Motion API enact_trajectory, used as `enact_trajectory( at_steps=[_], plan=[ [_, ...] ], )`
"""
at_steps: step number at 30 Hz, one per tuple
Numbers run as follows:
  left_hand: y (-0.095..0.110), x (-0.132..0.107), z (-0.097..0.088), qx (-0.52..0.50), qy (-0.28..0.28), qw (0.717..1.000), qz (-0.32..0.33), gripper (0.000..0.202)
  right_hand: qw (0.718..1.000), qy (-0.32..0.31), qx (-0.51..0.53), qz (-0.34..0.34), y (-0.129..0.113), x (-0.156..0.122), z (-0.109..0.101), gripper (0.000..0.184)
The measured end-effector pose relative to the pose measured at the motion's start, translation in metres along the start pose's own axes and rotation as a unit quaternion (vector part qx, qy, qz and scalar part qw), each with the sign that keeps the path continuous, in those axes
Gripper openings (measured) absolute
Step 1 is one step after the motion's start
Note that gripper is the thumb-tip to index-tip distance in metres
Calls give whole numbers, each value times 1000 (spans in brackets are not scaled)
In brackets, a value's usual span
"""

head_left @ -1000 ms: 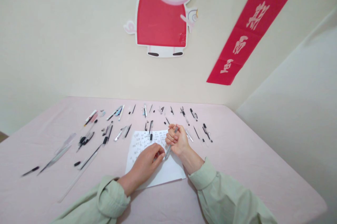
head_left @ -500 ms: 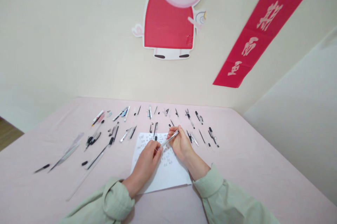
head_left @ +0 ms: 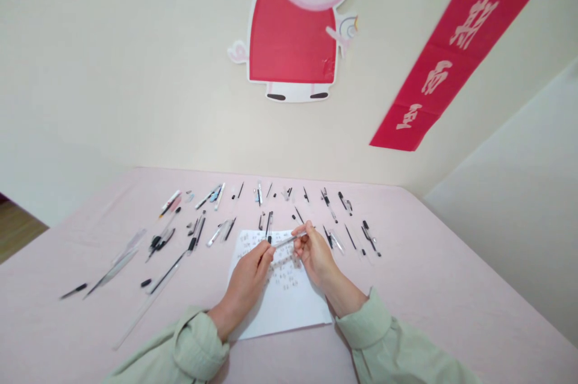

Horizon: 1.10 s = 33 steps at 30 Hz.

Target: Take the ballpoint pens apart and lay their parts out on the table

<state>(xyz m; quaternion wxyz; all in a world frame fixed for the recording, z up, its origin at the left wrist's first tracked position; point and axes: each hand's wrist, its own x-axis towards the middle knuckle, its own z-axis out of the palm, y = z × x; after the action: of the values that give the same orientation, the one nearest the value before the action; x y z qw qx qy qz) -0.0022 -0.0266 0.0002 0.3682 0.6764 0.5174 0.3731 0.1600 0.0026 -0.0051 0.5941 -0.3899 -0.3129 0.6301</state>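
A slim pen (head_left: 286,241) with a clear or pale barrel is held slantwise above the written paper. My left hand (head_left: 251,272) is closed on its lower left end, thumb and fingers pressed together. At the upper right end, my right hand (head_left: 316,254) pinches it between thumb and forefinger, with the other fingers curled. Beneath both hands lies a white sheet of paper (head_left: 284,310), its upper half covered in handwriting too small to read. A pen with a black grip (head_left: 270,229) lies at the paper's top edge, just beyond my left hand.
Pen parts lie in groups across the pink tablecloth (head_left: 433,288). To the left are a long clear tube (head_left: 139,321), a black cap (head_left: 145,283) and a black-gripped pen (head_left: 192,243). At right lies a black pen (head_left: 370,236). A wall (head_left: 180,101) rises behind the table.
My right hand has shifted slightly right and down, and the pen between my hands lies at a flatter slant. My left hand stays at its lower end. The view has shifted a little.
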Motion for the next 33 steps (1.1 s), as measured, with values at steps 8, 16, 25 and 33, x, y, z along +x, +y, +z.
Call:
enact_trajectory(
  at_steps=[8,16,25,33],
  plan=[
    [0,1,-2,-64,-3,995,-79,55,1000,-23,5,3,-2,-4,3,41],
    [1,1,1,-90,40,995,-27,27,1000,-1,21,8,-1,-3,2,41],
    [2,0,0,-110,29,991,-69,48,1000,0,18,15,-2,-5,4,42],
    [4,0,0,-111,12,989,-92,56,1000,3,17,15,-1,-4,4,42]
  ],
)
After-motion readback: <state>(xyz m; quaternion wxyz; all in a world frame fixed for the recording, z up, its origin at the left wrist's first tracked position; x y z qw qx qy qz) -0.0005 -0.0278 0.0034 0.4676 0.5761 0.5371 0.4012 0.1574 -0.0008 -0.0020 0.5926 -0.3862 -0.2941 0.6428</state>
